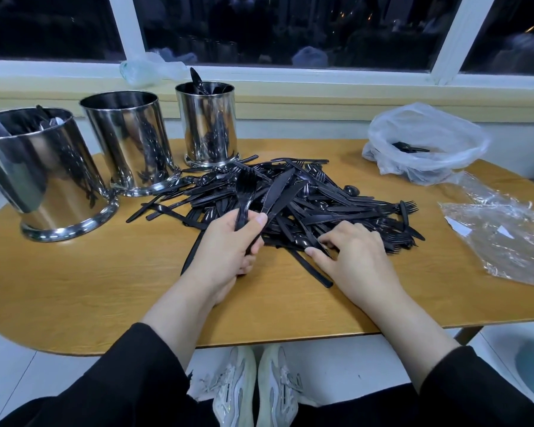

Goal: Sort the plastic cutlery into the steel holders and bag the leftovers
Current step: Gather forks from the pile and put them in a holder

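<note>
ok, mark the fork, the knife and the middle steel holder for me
fork (245,183): head view, on its tines, above the left hand.
knife (276,189): head view, mid-blade.
middle steel holder (130,140): head view, on its front wall.
</note>
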Action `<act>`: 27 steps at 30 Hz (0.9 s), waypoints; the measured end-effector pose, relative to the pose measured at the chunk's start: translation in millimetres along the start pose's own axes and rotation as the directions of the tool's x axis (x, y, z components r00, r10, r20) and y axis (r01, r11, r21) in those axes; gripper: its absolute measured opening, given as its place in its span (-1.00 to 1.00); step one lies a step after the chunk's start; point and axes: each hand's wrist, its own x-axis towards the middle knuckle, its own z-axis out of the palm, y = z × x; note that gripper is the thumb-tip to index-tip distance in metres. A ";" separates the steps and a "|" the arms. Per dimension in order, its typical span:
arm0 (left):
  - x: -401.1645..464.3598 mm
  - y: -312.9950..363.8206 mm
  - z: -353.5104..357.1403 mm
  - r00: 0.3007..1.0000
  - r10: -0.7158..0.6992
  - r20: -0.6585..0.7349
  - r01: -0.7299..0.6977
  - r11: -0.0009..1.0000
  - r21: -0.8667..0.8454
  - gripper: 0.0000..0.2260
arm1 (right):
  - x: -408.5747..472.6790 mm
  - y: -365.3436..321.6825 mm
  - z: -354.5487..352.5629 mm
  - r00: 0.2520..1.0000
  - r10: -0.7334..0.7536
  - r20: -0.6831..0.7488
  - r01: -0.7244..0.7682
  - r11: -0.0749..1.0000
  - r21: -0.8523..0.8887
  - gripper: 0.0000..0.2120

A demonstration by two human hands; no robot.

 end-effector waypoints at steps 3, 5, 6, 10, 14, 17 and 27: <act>-1.3 -0.2 -1.6 1.000 0.004 -0.003 -0.004 0.999 -0.037 -0.85 | -0.8 0.4 -2.2 1.000 0.011 -0.021 -0.011 1.000 0.023 -0.66; -1.3 0.2 -2.5 1.000 0.002 -0.008 -0.002 0.998 -0.069 -0.81 | -0.4 0.3 -3.7 0.999 0.035 -0.014 -0.034 0.998 0.043 -0.68; -1.3 0.3 -2.6 1.000 0.002 -0.008 -0.002 0.997 -0.076 -0.80 | -0.6 0.0 -4.5 0.999 0.049 -0.006 -0.049 0.997 0.059 -0.69; -2.8 -0.1 -1.9 1.000 0.014 0.000 -0.014 0.997 -0.078 -0.80 | -1.2 0.2 -8.2 0.997 0.073 -0.027 -0.069 0.987 0.145 -0.72; -4.1 0.5 -1.9 1.000 0.019 -0.007 -0.020 0.998 -0.067 -0.80 | -1.6 -0.3 -11.0 0.986 0.140 -0.092 -0.116 0.965 0.234 -0.68; -4.4 1.0 -1.3 1.000 0.026 -0.011 -0.027 0.998 -0.061 -0.77 | -2.5 -0.3 -12.5 0.966 0.180 -0.185 -0.118 0.944 0.307 -0.76; -3.9 -1.8 -1.0 0.999 0.045 -0.028 -0.047 0.998 -0.046 -0.73 | -9.1 -3.0 -25.7 0.918 0.307 -0.252 -0.114 0.813 0.571 -0.90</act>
